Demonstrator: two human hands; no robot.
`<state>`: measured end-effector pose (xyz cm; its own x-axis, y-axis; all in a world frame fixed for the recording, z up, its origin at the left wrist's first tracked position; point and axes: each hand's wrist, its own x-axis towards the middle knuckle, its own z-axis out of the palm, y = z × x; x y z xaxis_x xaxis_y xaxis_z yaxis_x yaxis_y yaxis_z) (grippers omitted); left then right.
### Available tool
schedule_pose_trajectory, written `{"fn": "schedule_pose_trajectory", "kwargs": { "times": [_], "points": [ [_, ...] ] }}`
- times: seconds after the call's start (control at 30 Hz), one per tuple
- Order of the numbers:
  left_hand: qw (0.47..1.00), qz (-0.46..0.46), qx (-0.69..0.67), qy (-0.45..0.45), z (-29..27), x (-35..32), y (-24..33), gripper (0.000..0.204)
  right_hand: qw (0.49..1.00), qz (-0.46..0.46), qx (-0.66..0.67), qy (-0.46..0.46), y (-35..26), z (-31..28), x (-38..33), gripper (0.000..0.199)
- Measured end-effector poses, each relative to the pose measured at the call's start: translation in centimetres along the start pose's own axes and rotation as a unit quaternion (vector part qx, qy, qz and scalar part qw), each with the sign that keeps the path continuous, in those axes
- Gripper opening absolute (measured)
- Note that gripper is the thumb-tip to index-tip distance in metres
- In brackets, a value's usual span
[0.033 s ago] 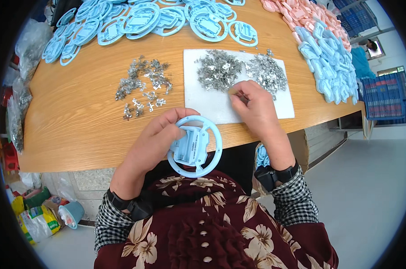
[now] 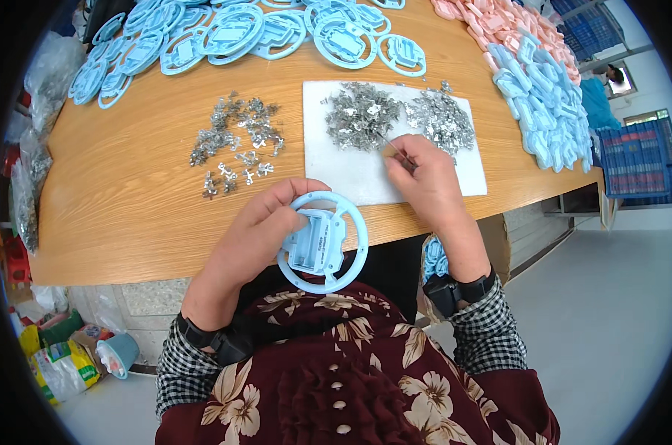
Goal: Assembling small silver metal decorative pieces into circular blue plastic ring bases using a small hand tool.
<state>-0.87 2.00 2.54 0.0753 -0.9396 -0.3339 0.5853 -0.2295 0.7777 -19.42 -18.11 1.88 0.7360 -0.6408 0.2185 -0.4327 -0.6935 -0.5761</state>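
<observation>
My left hand [image 2: 262,230] grips a light-blue toy steering wheel [image 2: 358,248] by its left side, thumb on the central box. The wheel is held above the table's front edge, its open battery compartment facing up. My right hand [image 2: 428,178] is closed in a pinch on a thin metal tool [image 2: 404,156]; its exact kind is hard to make out. The tool's tip points at a heap of small metal pieces [image 2: 362,119] on a white foam sheet [image 2: 336,174]. A second heap of small metal pieces [image 2: 447,122] lies to the right on the same sheet.
Loose metal clips [image 2: 236,133] lie on the wooden table [image 2: 128,222] at left. Many blue steering wheels [image 2: 236,33] cover the far side. Blue plastic parts [image 2: 547,104] and pink parts [image 2: 499,30] are heaped at right. A small bucket [image 2: 121,354] stands on the floor.
My right hand has shifted slightly to the right, and more of the thin tool shows between the fingers. The left hand and the wheel are unmoved.
</observation>
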Motion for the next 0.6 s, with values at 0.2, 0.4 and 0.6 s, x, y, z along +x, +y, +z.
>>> {"fn": "schedule_pose_trajectory", "kwargs": {
  "times": [0.2,0.4,0.6],
  "points": [
    [0.998,-0.005,0.068,0.014,0.8,0.6,0.2,0.047,1.000,-0.005,0.019,0.011,-0.9,-0.2,0.1,0.017],
    [0.995,-0.001,0.095,0.030,1.3,1.0,0.3,0.046,0.995,-0.058,-0.072,0.036,-2.1,1.3,0.9,0.017],
    [0.991,-0.004,0.121,0.059,1.9,1.2,1.0,0.030,0.997,0.030,0.070,-0.012,-2.0,0.1,0.3,0.017]
  ]
}}
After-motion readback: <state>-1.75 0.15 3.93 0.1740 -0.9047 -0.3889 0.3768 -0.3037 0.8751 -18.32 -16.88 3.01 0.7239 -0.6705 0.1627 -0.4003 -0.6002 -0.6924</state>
